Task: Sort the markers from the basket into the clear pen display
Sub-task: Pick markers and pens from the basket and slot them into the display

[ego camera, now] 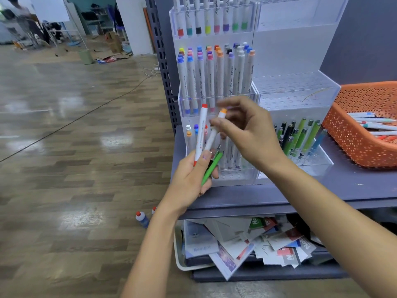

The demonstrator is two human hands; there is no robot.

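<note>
Gripping a red marker (200, 132) and green pen (211, 167) upright, the left hand (192, 176) meets the right hand (247, 134) pinching an orange marker (211, 139).

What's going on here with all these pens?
A person is stocking a clear pen display on a shelf. Their left hand grips a small bunch: a red-capped marker, a green pen and, it seems, the lower end of an orange-capped marker. The right hand pinches that orange-capped marker near its cap. The display's left racks hold many markers, and loose markers lie in the orange basket on the right.
</note>
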